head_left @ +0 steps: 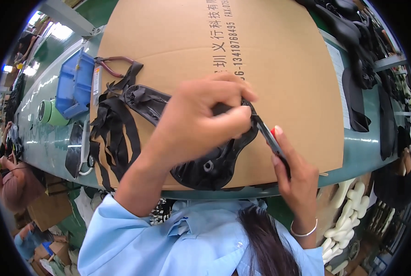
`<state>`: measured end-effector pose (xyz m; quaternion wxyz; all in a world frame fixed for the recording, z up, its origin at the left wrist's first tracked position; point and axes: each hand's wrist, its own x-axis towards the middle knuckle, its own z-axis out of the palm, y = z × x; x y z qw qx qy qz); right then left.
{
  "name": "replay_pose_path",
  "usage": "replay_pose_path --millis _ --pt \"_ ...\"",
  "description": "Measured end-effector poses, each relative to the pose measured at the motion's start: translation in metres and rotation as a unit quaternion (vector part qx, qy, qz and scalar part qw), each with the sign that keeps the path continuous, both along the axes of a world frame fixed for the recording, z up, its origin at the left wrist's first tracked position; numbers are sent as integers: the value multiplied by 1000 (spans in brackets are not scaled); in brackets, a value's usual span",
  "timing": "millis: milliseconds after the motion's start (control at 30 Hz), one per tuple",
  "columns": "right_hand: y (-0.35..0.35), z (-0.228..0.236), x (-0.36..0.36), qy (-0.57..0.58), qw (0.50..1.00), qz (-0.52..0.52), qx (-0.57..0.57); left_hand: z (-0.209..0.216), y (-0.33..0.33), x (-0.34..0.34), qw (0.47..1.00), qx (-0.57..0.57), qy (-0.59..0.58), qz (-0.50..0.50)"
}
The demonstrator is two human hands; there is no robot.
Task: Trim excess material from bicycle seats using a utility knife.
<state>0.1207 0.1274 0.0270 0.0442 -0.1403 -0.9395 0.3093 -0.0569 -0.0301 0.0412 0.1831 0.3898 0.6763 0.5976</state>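
From where I stand, the black covered piece [210,170] lies on the cardboard sheet [283,50], under the left hand [214,110], whose fingers are folded narrow and pinch black material at its right side. The right hand [297,172] holds firmly a slim cutter [273,142], its tip just beside the left fingertips. Black strips [113,117] and red-handled pliers [116,59] lie at the left.

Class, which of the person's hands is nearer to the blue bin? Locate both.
Left. The left hand is right of the blue bin, above the cardboard; the right hand is farther right and lower in the picture.
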Motion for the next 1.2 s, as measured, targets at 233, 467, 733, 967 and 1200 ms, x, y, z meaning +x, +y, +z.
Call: replay_pose_path --millis 233,467,733,967,1200 --pt "1 -18 -21 97 993 60 24 -11 28 -5 882 -286 373 26" --pt "-31 -15 -7 41 988 -28 -145 -29 43 -35 963 7 -260 64" --pt "-21 18 18 -86 993 74 14 6 21 -36 909 291 -296 -16" --pt "1 15 -3 -29 990 104 89 -3 -22 -11 850 -240 463 -70" --pt "-16 -14 4 28 996 46 -72 -52 8 -33 870 43 490 6"
